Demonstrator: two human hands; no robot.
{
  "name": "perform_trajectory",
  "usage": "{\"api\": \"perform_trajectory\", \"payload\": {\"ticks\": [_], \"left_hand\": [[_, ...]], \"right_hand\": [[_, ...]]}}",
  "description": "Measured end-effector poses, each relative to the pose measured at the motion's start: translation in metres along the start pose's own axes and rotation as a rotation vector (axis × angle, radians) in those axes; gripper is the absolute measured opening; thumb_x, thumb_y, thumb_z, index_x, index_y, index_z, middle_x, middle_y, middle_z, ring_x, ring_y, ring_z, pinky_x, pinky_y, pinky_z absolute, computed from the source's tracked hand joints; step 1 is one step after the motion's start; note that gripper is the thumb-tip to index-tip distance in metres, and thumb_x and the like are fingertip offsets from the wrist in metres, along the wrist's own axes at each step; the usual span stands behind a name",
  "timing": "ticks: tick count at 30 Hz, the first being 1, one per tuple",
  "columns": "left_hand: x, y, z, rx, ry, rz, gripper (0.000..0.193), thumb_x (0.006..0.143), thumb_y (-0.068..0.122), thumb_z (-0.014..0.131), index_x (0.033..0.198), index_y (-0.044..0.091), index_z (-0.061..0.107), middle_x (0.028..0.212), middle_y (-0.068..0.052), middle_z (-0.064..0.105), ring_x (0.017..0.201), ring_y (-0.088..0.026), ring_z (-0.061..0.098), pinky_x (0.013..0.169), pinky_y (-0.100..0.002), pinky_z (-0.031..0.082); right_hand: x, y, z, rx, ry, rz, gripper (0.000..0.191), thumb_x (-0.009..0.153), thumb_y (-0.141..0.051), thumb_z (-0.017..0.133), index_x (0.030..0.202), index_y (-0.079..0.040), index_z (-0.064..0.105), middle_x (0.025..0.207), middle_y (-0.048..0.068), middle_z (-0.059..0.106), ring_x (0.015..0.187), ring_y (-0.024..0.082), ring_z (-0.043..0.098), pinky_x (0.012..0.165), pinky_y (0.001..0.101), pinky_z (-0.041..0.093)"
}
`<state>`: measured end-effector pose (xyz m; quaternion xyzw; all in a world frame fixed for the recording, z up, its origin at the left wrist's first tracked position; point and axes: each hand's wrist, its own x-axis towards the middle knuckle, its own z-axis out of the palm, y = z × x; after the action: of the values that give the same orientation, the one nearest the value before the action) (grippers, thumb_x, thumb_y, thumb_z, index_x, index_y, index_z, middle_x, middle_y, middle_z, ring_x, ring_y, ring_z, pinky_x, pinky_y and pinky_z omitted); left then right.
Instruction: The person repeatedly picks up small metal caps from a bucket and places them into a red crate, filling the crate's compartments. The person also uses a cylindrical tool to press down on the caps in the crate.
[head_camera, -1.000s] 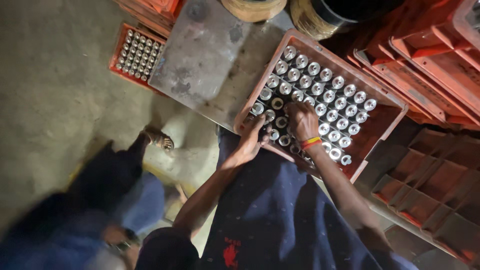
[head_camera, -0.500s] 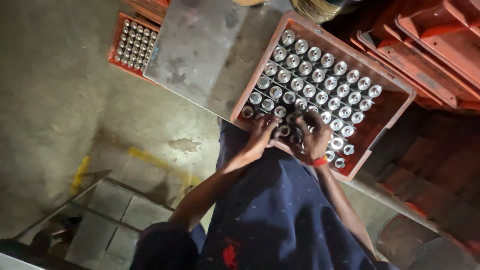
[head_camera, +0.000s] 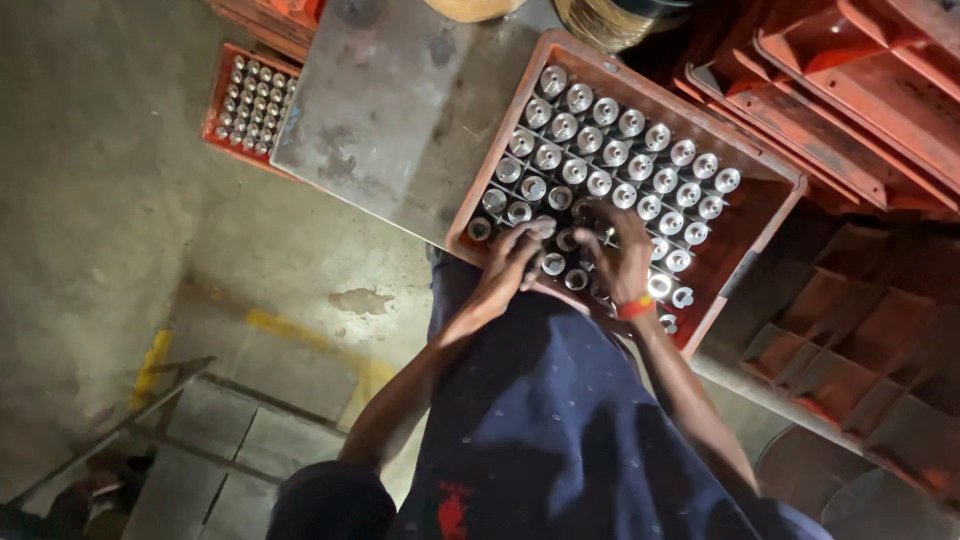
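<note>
Both hands' fingers (head_camera: 540, 235) rest among crated bottles (head_camera: 620, 160).

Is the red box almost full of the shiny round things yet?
Nearly. Most of the red crate already holds neat rows of shiny metal cylinders. The left hand and right hand are both down among the pieces at the near edge, so that corner is in hand. What lies under the hands is hidden. Another filled crate sits on the floor.
</note>
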<state>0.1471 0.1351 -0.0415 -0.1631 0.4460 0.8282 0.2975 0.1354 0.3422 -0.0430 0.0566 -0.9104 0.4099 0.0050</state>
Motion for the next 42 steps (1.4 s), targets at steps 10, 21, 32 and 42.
{"api": "perform_trajectory", "payload": {"ticks": [10, 21, 32, 42], "left_hand": [[0.016, -0.028, 0.003, -0.441, -0.005, -0.213, 0.021, 0.104, 0.024, 0.056, 0.111, 0.005, 0.059, 0.077, -0.001, 0.055, 0.060, -0.011, 0.051, 0.052, -0.025, 0.039], [0.010, -0.028, 0.004, -0.116, -0.002, -0.024, 0.022, 0.108, 0.028, 0.058, 0.116, 0.008, 0.063, 0.076, 0.003, 0.055, 0.057, -0.004, 0.044, 0.049, -0.019, 0.032], [0.024, -0.059, 0.008, -0.144, -0.050, -0.172, 0.036, 0.111, 0.031, 0.053, 0.131, 0.002, 0.059, 0.074, -0.002, 0.056, 0.052, -0.010, 0.046, 0.041, -0.022, 0.036], [0.007, -0.023, 0.008, -0.537, -0.242, -0.101, 0.083, 0.106, 0.063, 0.026, 0.155, -0.003, 0.040, 0.161, -0.020, 0.043, 0.149, -0.031, 0.042, 0.125, -0.045, 0.031]], "right_hand": [[-0.020, 0.013, -0.012, 0.029, 0.200, 0.101, 0.020, 0.093, -0.014, 0.078, 0.110, -0.004, 0.076, 0.108, 0.009, 0.076, 0.094, 0.026, 0.071, 0.087, 0.0393, 0.054], [-0.018, 0.025, -0.012, -0.472, 0.031, -0.104, 0.038, 0.078, -0.004, 0.079, 0.116, -0.009, 0.076, 0.103, 0.009, 0.073, 0.093, 0.029, 0.063, 0.084, 0.0405, 0.051], [-0.044, 0.026, -0.023, 0.512, 0.101, 0.555, 0.031, 0.095, -0.023, 0.076, 0.119, -0.003, 0.076, 0.109, 0.012, 0.077, 0.092, 0.019, 0.069, 0.084, 0.0361, 0.058], [-0.025, 0.031, -0.039, -0.450, 0.083, -0.167, 0.030, 0.083, 0.000, 0.069, 0.112, -0.006, 0.074, 0.110, 0.015, 0.074, 0.099, 0.037, 0.064, 0.088, 0.0427, 0.052]]}}
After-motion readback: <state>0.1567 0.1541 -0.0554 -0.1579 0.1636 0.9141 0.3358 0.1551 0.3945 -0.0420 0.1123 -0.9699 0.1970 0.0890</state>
